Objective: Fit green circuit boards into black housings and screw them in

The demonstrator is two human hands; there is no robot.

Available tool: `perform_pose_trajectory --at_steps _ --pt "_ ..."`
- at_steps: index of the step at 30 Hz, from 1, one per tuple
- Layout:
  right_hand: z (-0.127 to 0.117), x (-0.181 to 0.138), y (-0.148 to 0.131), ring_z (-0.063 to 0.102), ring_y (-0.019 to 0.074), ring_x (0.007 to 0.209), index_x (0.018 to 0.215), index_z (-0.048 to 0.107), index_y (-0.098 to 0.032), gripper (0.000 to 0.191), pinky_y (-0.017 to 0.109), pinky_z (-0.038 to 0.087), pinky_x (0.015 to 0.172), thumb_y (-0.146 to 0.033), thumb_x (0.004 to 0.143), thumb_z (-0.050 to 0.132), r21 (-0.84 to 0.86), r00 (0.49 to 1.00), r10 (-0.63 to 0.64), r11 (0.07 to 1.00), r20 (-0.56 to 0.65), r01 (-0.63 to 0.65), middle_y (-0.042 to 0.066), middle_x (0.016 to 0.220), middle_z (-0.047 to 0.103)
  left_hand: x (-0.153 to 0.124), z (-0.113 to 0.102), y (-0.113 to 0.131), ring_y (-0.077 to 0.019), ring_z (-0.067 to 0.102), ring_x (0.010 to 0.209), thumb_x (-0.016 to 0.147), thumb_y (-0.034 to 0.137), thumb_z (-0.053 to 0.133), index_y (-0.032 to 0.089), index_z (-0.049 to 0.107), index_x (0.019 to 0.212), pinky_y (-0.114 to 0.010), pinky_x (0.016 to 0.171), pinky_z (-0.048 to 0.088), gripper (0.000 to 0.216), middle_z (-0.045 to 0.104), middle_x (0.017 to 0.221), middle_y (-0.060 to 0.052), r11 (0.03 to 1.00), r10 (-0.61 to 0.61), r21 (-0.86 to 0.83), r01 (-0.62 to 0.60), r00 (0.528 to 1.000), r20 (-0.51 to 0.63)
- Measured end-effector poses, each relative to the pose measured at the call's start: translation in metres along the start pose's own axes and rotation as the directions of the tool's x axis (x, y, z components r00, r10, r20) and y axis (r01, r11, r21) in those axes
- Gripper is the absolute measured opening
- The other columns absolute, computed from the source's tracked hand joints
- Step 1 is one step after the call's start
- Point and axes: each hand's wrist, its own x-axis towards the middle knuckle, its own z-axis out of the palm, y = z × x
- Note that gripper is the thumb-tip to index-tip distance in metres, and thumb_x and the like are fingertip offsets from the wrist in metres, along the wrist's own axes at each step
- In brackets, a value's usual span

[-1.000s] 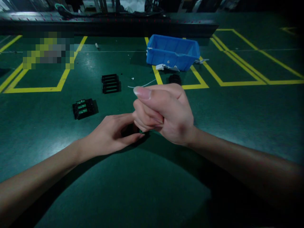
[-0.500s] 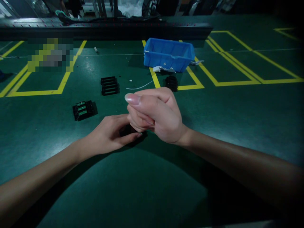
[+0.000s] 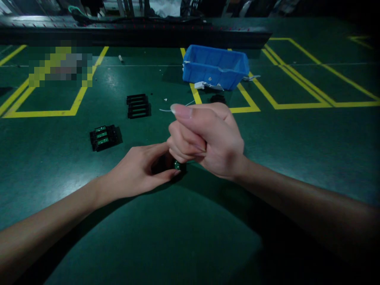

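Observation:
My left hand [image 3: 145, 168] rests low over the green surface, its thumb and fingers closed round a small black part with a green circuit board [image 3: 177, 165]. Most of that part is hidden by my hands. Just above and to its right, my right hand [image 3: 208, 138] is curled into a fist with the thumb on top. Whatever the fist holds, if anything, cannot be made out. To the left lies a black holder with several green boards [image 3: 102, 135] in it. Behind it is an empty-looking black slotted frame [image 3: 138, 106].
A blue plastic bin [image 3: 215, 67] stands farther back, with torn white scraps [image 3: 208, 85] at its front. Another black part [image 3: 218, 99] is partly hidden behind my right hand. A thin white strand [image 3: 164, 110] lies nearby. A dark rail [image 3: 133, 37] runs along the back.
My right fist has shifted slightly right, and a bit of green board now shows between my hands. My left hand keeps its grip. The view has shifted a little.

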Motion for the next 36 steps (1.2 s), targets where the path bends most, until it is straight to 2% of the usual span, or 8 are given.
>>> perform_pose_trajectory --at_steps 9,15,21,28,33,36 --pt "0.0014 0.0006 -0.0005 0.03 0.0096 0.04 0.046 0.045 -0.021 0.052 0.029 0.027 0.042 -0.037 0.088 0.07 -0.037 0.999 0.035 0.999 -0.018 -0.035 -0.004 0.044 0.035 -0.0009 0.0005 -0.0005 -0.0136 0.06 0.075 0.092 0.04 0.064 0.02 0.06 0.101 -0.026 0.066 0.044 0.022 0.066 0.089 0.001 1.0 -0.005 -0.014 0.005 1.0 0.011" --pt "0.0027 0.0012 0.0008 0.031 0.0108 0.041 0.047 0.041 -0.023 0.056 0.028 0.029 0.041 -0.049 0.087 0.069 -0.112 0.997 0.034 0.993 -0.066 -0.041 -0.004 0.043 0.033 0.0005 0.0002 -0.0001 -0.0132 0.058 0.073 0.093 0.04 0.063 0.02 0.06 0.1 -0.026 0.065 0.043 0.022 0.065 0.088 0.001 1.0 -0.006 -0.025 0.007 1.0 0.023" --pt "0.0022 -0.0007 0.0001 0.029 0.0104 0.04 0.047 0.042 -0.022 0.051 0.029 0.029 0.043 -0.032 0.095 0.058 -0.096 0.999 0.01 0.995 -0.037 -0.013 -0.004 0.045 0.034 0.0009 -0.001 -0.0001 -0.0131 0.058 0.072 0.093 0.039 0.063 0.02 0.06 0.1 -0.026 0.064 0.042 0.021 0.064 0.087 0.001 1.0 0.01 -0.022 -0.009 1.0 0.023" --pt "0.0026 0.0 -0.0001 0.031 0.0107 0.04 0.047 0.041 -0.022 0.051 0.028 0.03 0.041 -0.038 0.088 0.066 -0.126 0.997 0.039 0.991 -0.074 -0.048 -0.003 0.043 0.033 0.0001 -0.0016 0.0013 -0.0143 0.059 0.075 0.093 0.04 0.062 0.019 0.061 0.101 -0.026 0.067 0.044 0.022 0.066 0.09 -0.001 1.0 -0.002 -0.026 0.003 1.0 0.027" --pt "0.0028 -0.0015 -0.0012 0.029 0.0105 0.04 0.048 0.043 -0.022 0.049 0.029 0.03 0.043 -0.029 0.094 0.056 -0.133 0.996 0.041 0.99 -0.077 -0.051 -0.003 0.044 0.033 0.0011 -0.0013 0.0013 -0.0144 0.059 0.076 0.094 0.039 0.062 0.019 0.061 0.101 -0.026 0.068 0.044 0.021 0.066 0.09 -0.001 0.999 0.015 -0.029 -0.015 1.0 0.026" --pt "0.0026 -0.0009 0.0001 0.029 0.0102 0.04 0.047 0.042 -0.022 0.051 0.028 0.03 0.043 -0.034 0.094 0.059 -0.113 0.998 0.025 0.993 -0.055 -0.031 -0.003 0.045 0.034 0.0014 -0.0011 0.0014 -0.0144 0.059 0.075 0.094 0.039 0.062 0.019 0.061 0.101 -0.027 0.068 0.045 0.021 0.066 0.09 -0.001 1.0 0.016 -0.018 -0.016 1.0 0.021"
